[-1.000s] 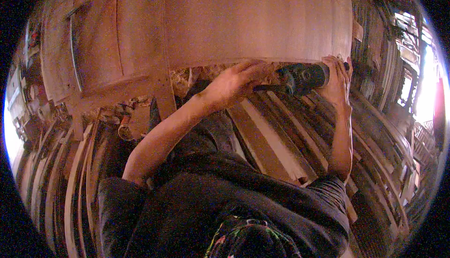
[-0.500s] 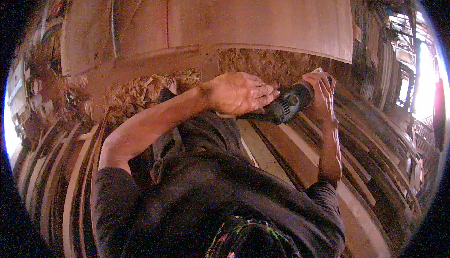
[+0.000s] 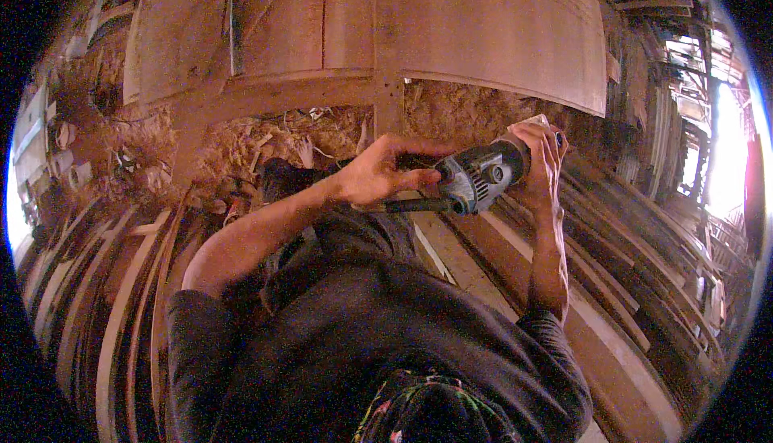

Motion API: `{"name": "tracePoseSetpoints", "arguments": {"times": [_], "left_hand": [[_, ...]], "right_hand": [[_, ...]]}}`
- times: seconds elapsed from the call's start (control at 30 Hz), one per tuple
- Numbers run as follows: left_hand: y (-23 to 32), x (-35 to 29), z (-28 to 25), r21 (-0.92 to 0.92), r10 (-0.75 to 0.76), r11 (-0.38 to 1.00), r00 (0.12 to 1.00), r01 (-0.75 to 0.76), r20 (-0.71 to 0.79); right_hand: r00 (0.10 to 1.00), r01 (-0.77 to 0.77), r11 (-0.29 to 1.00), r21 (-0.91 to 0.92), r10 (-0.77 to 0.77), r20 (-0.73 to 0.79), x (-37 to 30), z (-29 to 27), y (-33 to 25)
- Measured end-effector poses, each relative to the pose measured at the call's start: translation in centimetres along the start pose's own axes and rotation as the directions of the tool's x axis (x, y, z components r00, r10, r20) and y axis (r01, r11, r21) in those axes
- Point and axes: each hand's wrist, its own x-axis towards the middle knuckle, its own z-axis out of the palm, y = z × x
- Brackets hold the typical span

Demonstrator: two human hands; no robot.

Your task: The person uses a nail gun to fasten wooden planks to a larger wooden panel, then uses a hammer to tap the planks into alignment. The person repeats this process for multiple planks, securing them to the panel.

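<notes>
A grey and black trim router (image 3: 483,175) with vent slots hangs tilted in front of my body. My right hand (image 3: 538,157) wraps round its base end, where a pale plate edge shows. My left hand (image 3: 382,171) is at the opposite end, the motor cap, with the thumb against the cap and the fingers reaching along its far side; the fingertips are partly hidden. From that end a black cord sleeve (image 3: 415,204) runs left below my left hand. The cutter end is covered by my right hand.
A wide wooden panel (image 3: 491,32) on a frame lies ahead, with a wooden beam (image 3: 282,95) along its near edge. Wood shavings (image 3: 459,113) cover the floor beneath. Long boards (image 3: 121,314) lie to both sides and behind. Stacked timber (image 3: 644,113) stands at the right.
My left hand has moved left and turned, its fingers parting from a flat pose to straddle the cap. The router has shifted slightly left with my right hand. The view has shifted too.
</notes>
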Motion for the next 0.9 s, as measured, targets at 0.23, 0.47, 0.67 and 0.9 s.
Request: {"name": "tracePoseSetpoints", "arguments": {"times": [0.23, 0.47, 0.67, 0.9], "left_hand": [[-2.4, -1.5, 1.8, 0.008, 0.014, 1.000, 0.987, -0.013, -0.157], [-0.5, -1.8, 1.4, 0.135, -0.073, 0.987, 0.992, 0.086, -0.101], [-0.2, -2.2, 1.2, -0.033, -0.092, 0.995, 0.992, 0.090, -0.086], [1.3, -2.3, 0.4, -0.050, -0.096, 0.994, 0.995, 0.096, 0.012]], "right_hand": [[0.994, 0.048, 0.998, -0.027, -0.050, -0.094, -0.1, -0.3, -2.4], [0.996, 0.001, 0.999, -0.048, -0.005, -0.092, -1.6, 0.6, -3.0], [0.997, -0.016, 1.000, -0.024, 0.014, -0.079, -1.7, 0.3, -3.0], [0.990, -0.009, 1.000, -0.008, 0.007, -0.137, -0.5, -0.6, -3.9]]}}
